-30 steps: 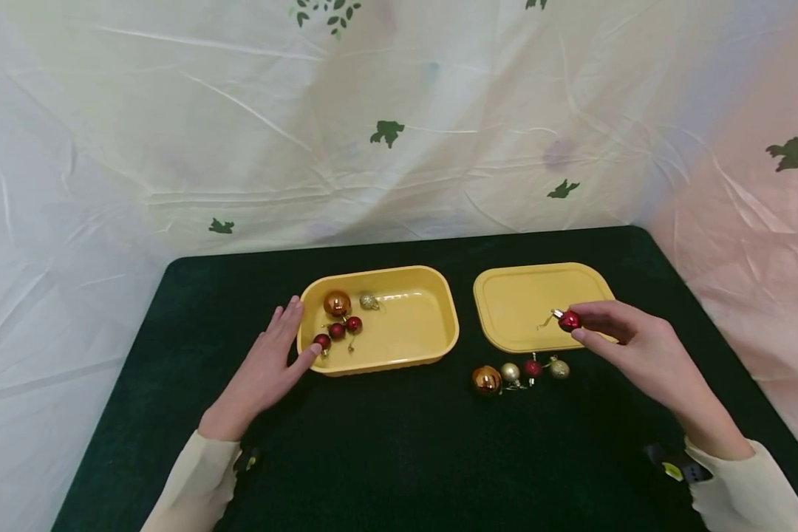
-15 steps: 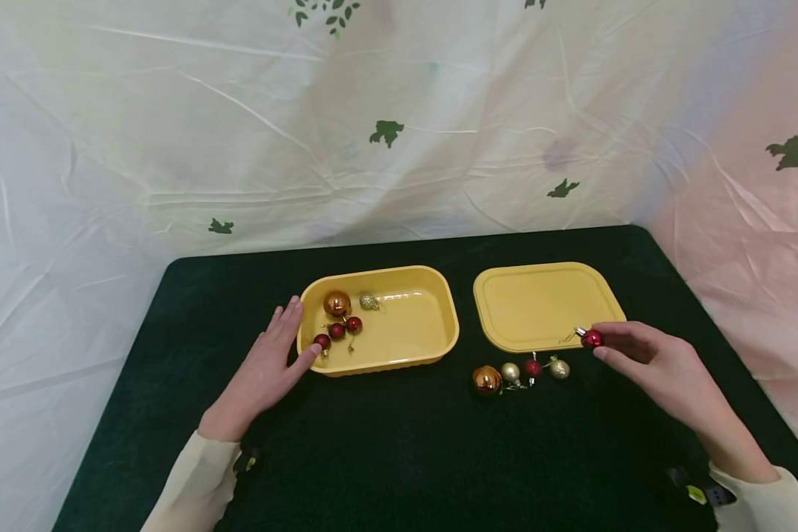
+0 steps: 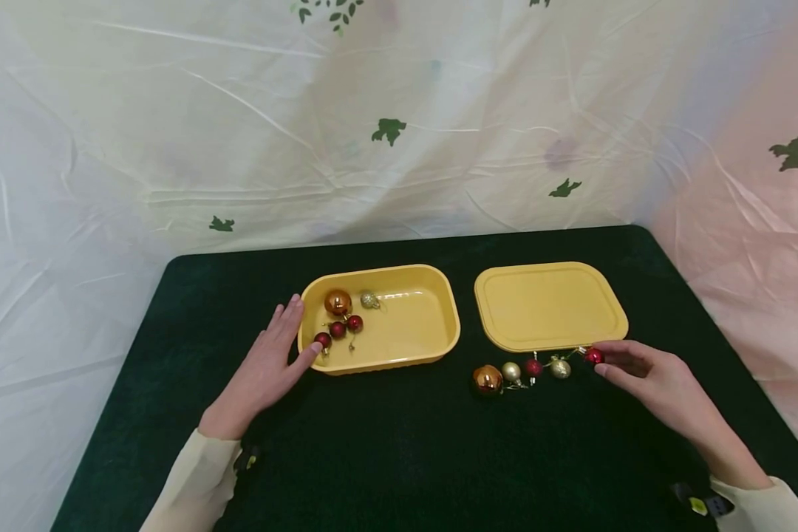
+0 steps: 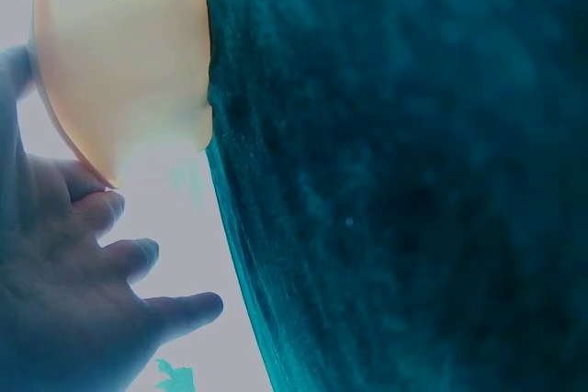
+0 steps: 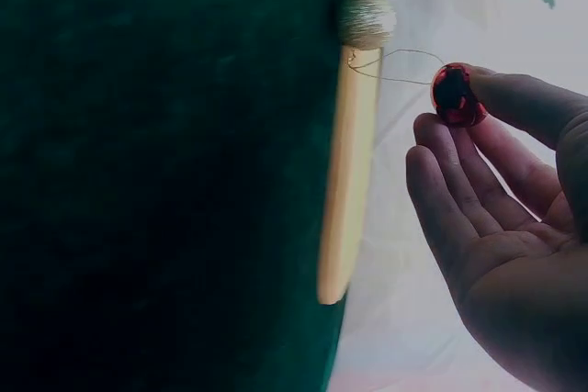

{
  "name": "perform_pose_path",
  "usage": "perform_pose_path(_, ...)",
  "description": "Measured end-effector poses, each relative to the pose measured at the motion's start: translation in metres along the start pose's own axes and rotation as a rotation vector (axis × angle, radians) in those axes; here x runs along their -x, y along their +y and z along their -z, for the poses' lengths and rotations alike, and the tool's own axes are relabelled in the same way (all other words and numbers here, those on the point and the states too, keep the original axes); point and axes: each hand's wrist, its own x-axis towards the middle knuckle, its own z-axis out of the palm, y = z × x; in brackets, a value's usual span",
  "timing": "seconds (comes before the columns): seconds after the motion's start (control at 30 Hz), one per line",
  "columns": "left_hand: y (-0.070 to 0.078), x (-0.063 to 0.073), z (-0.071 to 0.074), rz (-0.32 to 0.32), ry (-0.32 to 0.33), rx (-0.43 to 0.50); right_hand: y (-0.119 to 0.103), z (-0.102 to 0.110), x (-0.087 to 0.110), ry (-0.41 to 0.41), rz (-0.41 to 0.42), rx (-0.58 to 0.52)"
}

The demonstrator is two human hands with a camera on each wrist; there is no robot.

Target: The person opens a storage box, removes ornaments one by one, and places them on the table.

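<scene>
My right hand (image 3: 661,384) pinches a shiny red Christmas bauble (image 3: 594,356) between thumb and fingertips, just off the lid's near right corner. A thin gold loop trails from the bauble's cap in the right wrist view. Left of it lies a row of baubles: a glittery gold one (image 3: 560,368), a red one (image 3: 533,367), a pale gold one (image 3: 510,372) and a larger copper one (image 3: 488,380). My left hand (image 3: 261,372) rests against the left end of a yellow box (image 3: 406,358), fingers extended along its wall and thumb at the near rim.
Inside the box, toward its left, lie a copper bauble (image 3: 338,302), a glittery gold bauble (image 3: 369,299) and several small red ones. The yellow lid (image 3: 550,307) lies flat to the right. Dark green cloth (image 3: 399,443) covers the table; a pale curtain (image 3: 399,170) hangs behind.
My right hand has carried the red bauble from above the lid toward the near right, to the right end of the bauble row. The left hand has stayed at the box.
</scene>
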Motion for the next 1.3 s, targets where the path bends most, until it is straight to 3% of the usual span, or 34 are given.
perform_pose_path(0.43, 0.001, 0.0, 0.0, 0.011, -0.014, 0.007, 0.019, -0.009, -0.006, -0.083, -0.05, 0.023)
perform_pose_path(0.77, 0.0, 0.0, 0.0, 0.005, -0.004, 0.01, 0.022, -0.012, -0.01, -0.089, -0.052, 0.099)
perform_pose_path(1.3, 0.0, 0.0, 0.0, 0.001, -0.004, 0.007, 0.022, -0.012, -0.013, -0.113, -0.066, 0.1)
